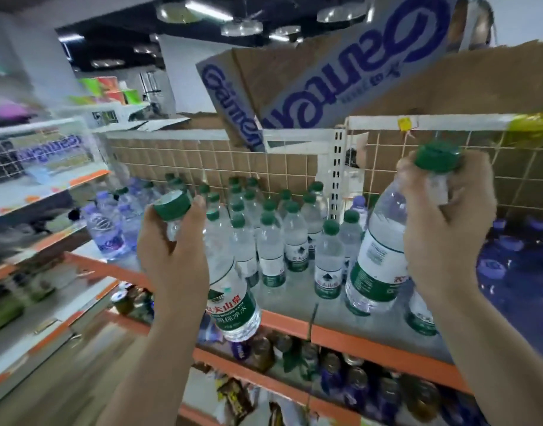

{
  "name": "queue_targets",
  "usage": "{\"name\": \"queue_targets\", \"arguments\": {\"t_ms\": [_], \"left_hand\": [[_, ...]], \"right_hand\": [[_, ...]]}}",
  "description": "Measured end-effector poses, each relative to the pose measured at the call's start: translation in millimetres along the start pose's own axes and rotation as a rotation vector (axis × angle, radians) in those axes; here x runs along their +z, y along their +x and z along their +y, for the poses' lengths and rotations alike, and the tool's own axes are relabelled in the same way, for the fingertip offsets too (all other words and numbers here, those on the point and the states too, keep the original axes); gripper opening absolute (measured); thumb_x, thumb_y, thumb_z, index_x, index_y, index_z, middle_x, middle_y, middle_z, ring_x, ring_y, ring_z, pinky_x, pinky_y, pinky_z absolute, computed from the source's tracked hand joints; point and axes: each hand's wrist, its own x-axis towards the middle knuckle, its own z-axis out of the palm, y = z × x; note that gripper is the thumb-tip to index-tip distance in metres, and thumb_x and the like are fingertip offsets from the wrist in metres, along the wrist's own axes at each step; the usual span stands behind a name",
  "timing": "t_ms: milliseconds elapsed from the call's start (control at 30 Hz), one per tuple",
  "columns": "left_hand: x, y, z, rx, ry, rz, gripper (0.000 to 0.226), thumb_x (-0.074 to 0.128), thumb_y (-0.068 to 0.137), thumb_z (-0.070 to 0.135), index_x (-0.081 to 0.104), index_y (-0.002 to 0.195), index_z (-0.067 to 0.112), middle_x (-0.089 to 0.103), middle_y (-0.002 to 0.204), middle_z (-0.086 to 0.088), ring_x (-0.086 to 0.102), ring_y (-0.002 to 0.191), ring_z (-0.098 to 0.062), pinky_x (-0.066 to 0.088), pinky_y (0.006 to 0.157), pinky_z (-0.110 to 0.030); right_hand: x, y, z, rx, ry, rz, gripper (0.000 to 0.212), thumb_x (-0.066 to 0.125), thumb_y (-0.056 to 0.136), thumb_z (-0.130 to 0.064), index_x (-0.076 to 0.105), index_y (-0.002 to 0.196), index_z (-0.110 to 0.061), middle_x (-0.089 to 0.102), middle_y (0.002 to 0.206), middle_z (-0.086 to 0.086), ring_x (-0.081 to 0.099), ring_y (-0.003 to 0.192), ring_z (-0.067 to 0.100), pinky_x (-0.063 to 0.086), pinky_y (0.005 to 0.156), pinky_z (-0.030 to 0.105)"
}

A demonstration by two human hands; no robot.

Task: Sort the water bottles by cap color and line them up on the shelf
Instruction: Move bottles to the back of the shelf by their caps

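Note:
My left hand [172, 256] grips the neck of a green-capped water bottle [233, 302], held tilted in front of the shelf's front edge. My right hand [445, 229] grips the neck of a second green-capped bottle [377, 262], raised above the shelf [297, 302]. Several green-capped bottles [270, 238] stand grouped in the middle of the shelf. Purple-capped bottles [110, 222] stand at the shelf's left end. More purple caps [509, 250] show at the far right, partly hidden by my right arm.
A wire grid backed with cardboard [264, 161] closes the shelf's rear. An open cardboard box [325, 87] with blue lettering sits on top. Jars and cans [340, 364] fill the lower orange-edged shelf. Another shelving unit [33, 195] stands at the left.

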Motion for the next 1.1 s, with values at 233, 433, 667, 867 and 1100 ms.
{"name": "queue_targets", "arguments": {"t_ms": [233, 433, 667, 867, 1100], "left_hand": [[-36, 33, -49, 0.057, 0.157, 0.037, 0.016, 0.06, 0.093, 0.02, 0.051, 0.085, 0.03, 0.055, 0.079, 0.014, 0.05, 0.067, 0.01, 0.038, 0.064, -0.005], [-32, 52, -105, -0.041, 0.249, 0.006, 0.015, 0.06, 0.092, 0.027, 0.052, 0.095, 0.014, 0.054, 0.08, 0.014, 0.049, 0.068, 0.01, 0.037, 0.065, -0.007], [-25, 85, -150, -0.091, 0.305, -0.016, 0.013, 0.062, 0.091, 0.028, 0.05, 0.087, 0.028, 0.056, 0.082, 0.012, 0.05, 0.074, 0.0, 0.039, 0.071, -0.019], [-20, 110, -188, -0.165, 0.284, -0.104, 0.014, 0.062, 0.091, 0.03, 0.054, 0.095, 0.019, 0.058, 0.087, 0.007, 0.05, 0.074, 0.007, 0.038, 0.069, -0.008], [-17, 131, -234, -0.226, 0.212, -0.273, 0.011, 0.064, 0.09, 0.021, 0.053, 0.091, 0.018, 0.057, 0.082, 0.004, 0.051, 0.071, -0.002, 0.04, 0.066, -0.017]], "right_hand": [[60, -46, 26, 0.058, -0.049, -0.174, 0.012, 0.064, 0.091, -0.011, 0.054, 0.098, -0.008, 0.056, 0.084, -0.029, 0.051, 0.076, -0.014, 0.036, 0.069, 0.003], [94, -70, 77, 0.254, -0.077, -0.385, 0.016, 0.065, 0.091, -0.02, 0.051, 0.093, -0.029, 0.061, 0.088, -0.018, 0.057, 0.083, -0.003, 0.04, 0.074, 0.007], [127, -88, 140, 0.472, -0.204, -0.535, 0.018, 0.068, 0.088, -0.018, 0.051, 0.091, -0.012, 0.058, 0.08, -0.002, 0.062, 0.075, 0.007, 0.045, 0.066, 0.014], [146, -91, 163, 0.486, -0.32, -0.521, 0.011, 0.059, 0.094, -0.017, 0.049, 0.096, -0.016, 0.055, 0.087, -0.001, 0.051, 0.078, 0.014, 0.037, 0.066, 0.012], [166, -95, 166, 0.421, -0.523, -0.45, 0.029, 0.057, 0.091, -0.002, 0.045, 0.115, -0.014, 0.052, 0.099, 0.003, 0.056, 0.086, 0.021, 0.049, 0.075, 0.037]]}}
